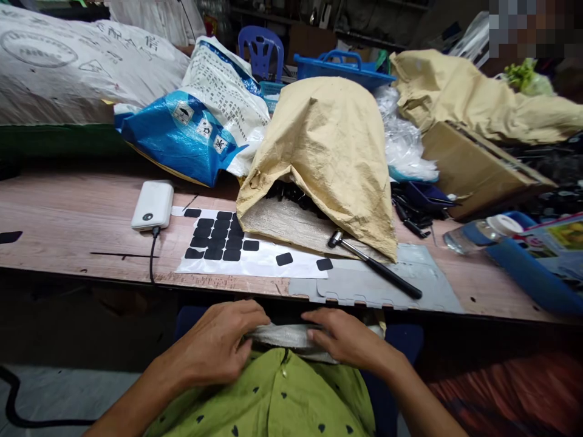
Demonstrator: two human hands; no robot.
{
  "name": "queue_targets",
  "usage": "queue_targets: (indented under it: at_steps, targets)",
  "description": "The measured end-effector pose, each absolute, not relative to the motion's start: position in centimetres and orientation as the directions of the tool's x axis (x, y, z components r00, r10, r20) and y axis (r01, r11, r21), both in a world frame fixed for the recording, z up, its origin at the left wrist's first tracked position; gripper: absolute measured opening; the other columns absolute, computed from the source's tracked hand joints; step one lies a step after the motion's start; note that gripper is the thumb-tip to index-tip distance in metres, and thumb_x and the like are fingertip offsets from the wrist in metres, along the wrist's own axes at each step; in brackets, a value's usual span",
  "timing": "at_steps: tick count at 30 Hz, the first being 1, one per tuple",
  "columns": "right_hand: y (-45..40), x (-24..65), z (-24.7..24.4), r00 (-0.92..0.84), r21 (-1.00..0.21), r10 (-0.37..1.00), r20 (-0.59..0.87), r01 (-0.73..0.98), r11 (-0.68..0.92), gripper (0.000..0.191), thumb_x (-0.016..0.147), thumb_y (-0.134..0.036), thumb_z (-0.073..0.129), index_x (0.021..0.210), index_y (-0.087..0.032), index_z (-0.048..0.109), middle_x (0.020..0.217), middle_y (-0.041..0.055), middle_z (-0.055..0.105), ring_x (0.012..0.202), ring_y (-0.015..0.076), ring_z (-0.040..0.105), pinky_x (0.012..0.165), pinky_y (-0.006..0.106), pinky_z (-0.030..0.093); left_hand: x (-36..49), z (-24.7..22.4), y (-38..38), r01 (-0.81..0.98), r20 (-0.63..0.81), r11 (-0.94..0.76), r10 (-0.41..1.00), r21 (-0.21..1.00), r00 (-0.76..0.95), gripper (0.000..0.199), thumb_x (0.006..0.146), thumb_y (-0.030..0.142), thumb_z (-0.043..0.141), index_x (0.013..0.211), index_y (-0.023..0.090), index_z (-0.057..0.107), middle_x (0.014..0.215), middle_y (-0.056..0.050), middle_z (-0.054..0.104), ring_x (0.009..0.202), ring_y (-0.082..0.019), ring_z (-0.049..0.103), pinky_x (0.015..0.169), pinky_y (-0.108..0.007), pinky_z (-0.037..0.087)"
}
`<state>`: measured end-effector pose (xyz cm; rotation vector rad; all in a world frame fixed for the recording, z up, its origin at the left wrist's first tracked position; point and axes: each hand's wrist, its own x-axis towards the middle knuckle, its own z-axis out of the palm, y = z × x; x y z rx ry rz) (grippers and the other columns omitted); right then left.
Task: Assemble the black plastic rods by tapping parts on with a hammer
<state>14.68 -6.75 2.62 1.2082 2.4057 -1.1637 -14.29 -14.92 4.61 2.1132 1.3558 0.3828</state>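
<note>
Below the table's front edge, my left hand point(223, 343) rests with bent fingers at the left end of a whitish rolled sack edge point(285, 335) over my lap. My right hand point(344, 337) touches the same edge from the right, its thumb and fingers apart. Whether my left fingers pinch the material cannot be made out. On the table, a large tan sack point(328, 139) lies with its mouth towards me and dark pieces inside. A hammer point(378, 267) with a black handle leans from the sack's lip onto a grey sheet point(428, 279). Left of it lies a white sheet with black stickers point(218, 233).
A white power bank point(153, 205) with a black cable stands on the left of the table. To the right are a clear bottle point(478, 233), a blue bin point(531, 273) and a cardboard box point(473, 164). A blue-white sack point(182, 133) lies behind.
</note>
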Motion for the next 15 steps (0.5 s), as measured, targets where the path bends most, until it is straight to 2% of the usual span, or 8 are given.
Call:
queue_targets:
  at_steps: [2,3,5,7,8,10,15]
  targets:
    - [-5.7,15.9,5.2,-0.649,-0.668,0.643,-0.406,0.691,0.277,0.043,0.099,-0.048,0.047,0.129,-0.028,0.069,0.12,0.0055,0.073,0.105,0.0247,0.068,0.09,0.034,0.052,-13.5,6.3,-12.4,0.678,0.005,-0.257,0.937,0.689,0.349,0.031,0.089,0.02,0.055,0.115,0.027,0.071,0.109,-0.004,0.073,0.095,-0.02,0.067,0.08,-0.03,0.052]
    - [-4.8,16.6,6.0,-0.59,-0.665,0.742,-0.319,0.697,0.269,0.041,0.1,-0.048,0.044,0.123,-0.026,0.071,0.11,0.0051,0.075,0.095,0.0234,0.068,0.084,0.033,0.052,-13.0,6.9,-10.5,0.667,0.056,-0.232,0.96,0.708,0.274,0.029,0.092,0.023,0.054,0.114,0.025,0.072,0.107,-0.005,0.074,0.093,-0.02,0.067,0.081,-0.031,0.053]
    - [-2.3,17.9,6.2,-0.411,-0.535,0.912,-0.011,0.773,0.342,0.035,0.099,-0.043,0.047,0.108,-0.023,0.074,0.103,0.007,0.073,0.094,0.0234,0.065,0.085,0.035,0.05,-11.8,7.4,-5.9,0.692,0.157,-0.202,0.979,0.693,0.129,0.025,0.092,0.024,0.054,0.108,0.021,0.073,0.103,-0.006,0.074,0.091,-0.02,0.067,0.083,-0.032,0.053]
    - [0.1,18.9,4.8,-0.298,-0.302,0.918,0.263,0.878,0.372,0.03,0.098,-0.037,0.048,0.101,-0.021,0.073,0.102,0.0106,0.069,0.101,0.0267,0.059,0.091,0.04,0.046,-10.7,7.3,-0.7,0.745,0.178,-0.152,0.983,0.65,0.046,0.028,0.093,0.024,0.054,0.113,0.017,0.071,0.11,-0.009,0.073,0.099,-0.021,0.067,0.09,-0.034,0.053]
    - [1.1,19.2,3.8,-0.284,-0.218,0.907,0.311,0.907,0.359,0.028,0.098,-0.035,0.048,0.1,-0.021,0.072,0.1,0.0108,0.068,0.099,0.0269,0.058,0.09,0.04,0.045,-10.3,7.1,1.9,0.782,0.165,-0.092,0.986,0.616,-0.014,0.03,0.095,0.024,0.052,0.117,0.015,0.069,0.114,-0.011,0.072,0.103,-0.023,0.067,0.091,-0.035,0.052]
    - [2.3,19.6,1.8,-0.252,-0.153,0.895,0.369,0.933,0.326,0.027,0.098,-0.032,0.047,0.105,-0.02,0.07,0.098,0.0102,0.065,0.096,0.0256,0.056,0.087,0.039,0.044,-9.6,6.6,6.4,0.842,0.122,0.064,0.981,0.536,-0.152,0.031,0.097,0.026,0.05,0.115,0.01,0.068,0.116,-0.018,0.069,0.109,-0.028,0.066,0.094,-0.038,0.051]
    - [2.3,19.7,-0.1,-0.205,-0.141,0.9,0.385,0.95,0.278,0.027,0.1,-0.033,0.046,0.109,-0.02,0.068,0.104,0.0088,0.063,0.101,0.025,0.053,0.091,0.037,0.041,-9.1,5.1,12.6,0.83,-0.008,0.337,0.928,0.445,-0.373,0.034,0.098,0.028,0.048,0.111,0.005,0.07,0.116,-0.027,0.069,0.112,-0.035,0.067,0.093,-0.043,0.051]
